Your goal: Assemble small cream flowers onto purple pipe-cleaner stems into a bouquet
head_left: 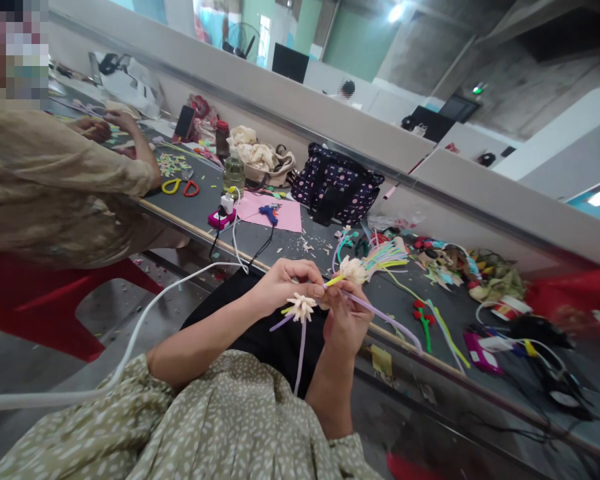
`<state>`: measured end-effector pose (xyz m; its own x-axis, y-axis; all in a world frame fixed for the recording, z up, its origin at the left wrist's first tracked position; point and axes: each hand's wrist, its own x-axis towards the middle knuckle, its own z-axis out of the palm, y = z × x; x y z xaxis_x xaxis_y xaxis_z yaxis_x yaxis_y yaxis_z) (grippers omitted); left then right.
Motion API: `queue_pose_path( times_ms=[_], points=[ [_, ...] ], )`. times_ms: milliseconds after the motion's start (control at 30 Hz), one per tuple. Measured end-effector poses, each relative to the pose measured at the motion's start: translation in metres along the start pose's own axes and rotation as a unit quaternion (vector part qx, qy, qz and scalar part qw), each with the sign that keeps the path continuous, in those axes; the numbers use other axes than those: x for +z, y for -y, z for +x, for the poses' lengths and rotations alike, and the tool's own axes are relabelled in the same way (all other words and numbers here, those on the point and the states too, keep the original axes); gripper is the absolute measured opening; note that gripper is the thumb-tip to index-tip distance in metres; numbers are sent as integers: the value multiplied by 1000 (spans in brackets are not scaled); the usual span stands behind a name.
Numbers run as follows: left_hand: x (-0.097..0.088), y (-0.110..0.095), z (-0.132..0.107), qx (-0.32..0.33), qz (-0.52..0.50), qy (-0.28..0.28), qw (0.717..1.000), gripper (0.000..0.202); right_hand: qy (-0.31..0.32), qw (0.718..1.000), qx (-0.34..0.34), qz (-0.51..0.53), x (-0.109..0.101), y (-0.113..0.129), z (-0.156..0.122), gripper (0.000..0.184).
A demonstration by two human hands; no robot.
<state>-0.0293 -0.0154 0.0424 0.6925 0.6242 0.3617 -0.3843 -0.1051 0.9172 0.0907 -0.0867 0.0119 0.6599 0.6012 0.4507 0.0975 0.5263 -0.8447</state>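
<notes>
My left hand [291, 285] and my right hand [349, 320] meet over my lap at the table's front edge, fingers pinched together. Between them they grip pipe cleaners, one a lilac pipe cleaner [387, 319] that sticks out to the right past my right hand. A cream pipe-cleaner flower [301, 307] with a lilac stem hangs just below my left fingers. Behind my right hand is a second cream flower [353, 269], beside a bundle of pastel pipe cleaners [387, 255] on the table. The exact spot where the fingertips press is partly hidden.
A blue glue gun [269, 214] lies on a pink sheet [293, 217]. Behind stands a dark patterned bag [336, 183]. A white cable [145, 313] crosses at left. Red-and-yellow-handled scissors [191, 189] lie near a co-worker's sleeve [70, 153]. A red pipe-cleaner flower [423, 320] lies right.
</notes>
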Motion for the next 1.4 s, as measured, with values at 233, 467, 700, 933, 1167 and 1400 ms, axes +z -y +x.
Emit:
queue_pose_path(
  times_ms=[233, 467, 700, 933, 1167, 1400],
  points=[
    [-9, 21, 7, -132, -140, 32, 981, 26, 47, 999, 26, 5, 2, -8, 3, 14],
    [-18, 43, 12, -196, -172, -31, 965, 32, 24, 998, 35, -54, 7, -11, 10, 14],
    [-21, 20, 3, -16, -74, -73, 994, 60, -14, 999, 1, -42, 10, -5, 12, 17],
    [-10, 18, -2, 38, 45, -20, 998, 77, -41, 998, 54, 13, 12, -9, 10, 19],
    [-7, 45, 4, -22, -149, -11, 988, 94, -72, 986, 115, 92, 8, -20, 14, 17],
    [5, 43, 14, -80, -120, -94, 985, 37, -59, 993, 93, 32, 7, -29, 14, 16]
  ],
)
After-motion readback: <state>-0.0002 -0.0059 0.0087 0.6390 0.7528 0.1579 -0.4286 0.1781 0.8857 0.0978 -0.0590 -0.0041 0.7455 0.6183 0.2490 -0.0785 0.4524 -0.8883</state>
